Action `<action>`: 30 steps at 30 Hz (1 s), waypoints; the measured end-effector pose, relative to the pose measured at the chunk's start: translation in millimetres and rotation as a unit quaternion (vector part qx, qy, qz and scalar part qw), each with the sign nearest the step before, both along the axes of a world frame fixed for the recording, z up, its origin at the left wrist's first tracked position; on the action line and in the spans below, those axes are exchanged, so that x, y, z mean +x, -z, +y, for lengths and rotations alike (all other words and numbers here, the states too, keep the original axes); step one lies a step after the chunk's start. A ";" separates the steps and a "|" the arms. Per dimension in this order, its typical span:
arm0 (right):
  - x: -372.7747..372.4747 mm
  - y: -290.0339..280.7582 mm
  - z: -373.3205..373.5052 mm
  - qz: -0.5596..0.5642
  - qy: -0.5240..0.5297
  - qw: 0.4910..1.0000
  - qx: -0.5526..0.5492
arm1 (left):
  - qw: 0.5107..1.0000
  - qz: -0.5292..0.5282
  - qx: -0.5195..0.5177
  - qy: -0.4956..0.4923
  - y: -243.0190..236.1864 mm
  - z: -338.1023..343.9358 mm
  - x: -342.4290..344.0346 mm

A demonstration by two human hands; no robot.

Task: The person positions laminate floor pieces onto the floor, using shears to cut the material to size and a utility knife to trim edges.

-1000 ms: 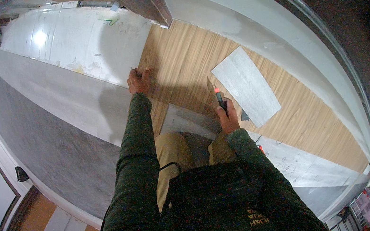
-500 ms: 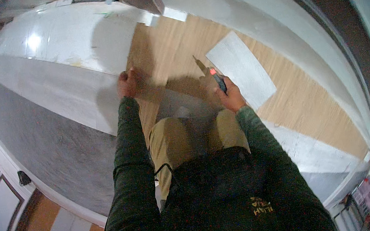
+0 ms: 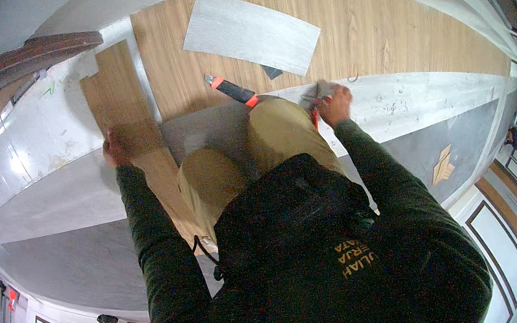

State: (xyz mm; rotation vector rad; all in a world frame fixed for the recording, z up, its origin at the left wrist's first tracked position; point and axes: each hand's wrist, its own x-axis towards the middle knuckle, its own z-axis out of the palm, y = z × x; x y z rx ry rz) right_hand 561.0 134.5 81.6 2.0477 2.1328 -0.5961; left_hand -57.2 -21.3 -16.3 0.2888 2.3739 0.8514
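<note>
My left hand (image 3: 116, 149) is closed at the left edge of a long wood-look plank (image 3: 119, 92), which has a notched far end and runs back beside my knee. At the right, my right hand (image 3: 337, 105) closes around a grey tool with a red part (image 3: 318, 96); fingers cover much of it, so its kind is unclear. A utility knife (image 3: 233, 90) with a black grip and orange ends lies on the floor just beyond my knees, apart from both hands. Farther off, a pale grey rectangular sheet (image 3: 250, 32) rests on the laid wood-look flooring (image 3: 379, 26).
A small dark piece (image 3: 272, 71) pokes out beside the grey sheet. Bare whitish floor (image 3: 409, 93) borders the laid planks, with grey flooring (image 3: 60, 264) nearer. Brown offcuts (image 3: 442, 166) lie at the right. A dark wooden post (image 3: 32, 55) stands at the far left.
My right hand has let go of the utility knife and moved right to the grey and red tool. The view has turned, and my left hand remains on the plank.
</note>
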 end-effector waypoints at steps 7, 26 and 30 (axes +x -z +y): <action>-2.2 0.6 -40.8 0.021 0.030 0.999 -0.021 | 0.893 0.233 -0.252 0.290 61.3 -11.3 -39.4; 78.2 67.9 -75.8 0.326 0.221 0.910 -0.132 | 0.988 0.055 -0.139 -0.032 38.8 37.9 -1.6; 87.1 45.4 -67.0 0.392 0.292 0.861 -0.142 | 0.983 0.010 -0.182 -0.020 7.9 98.7 41.7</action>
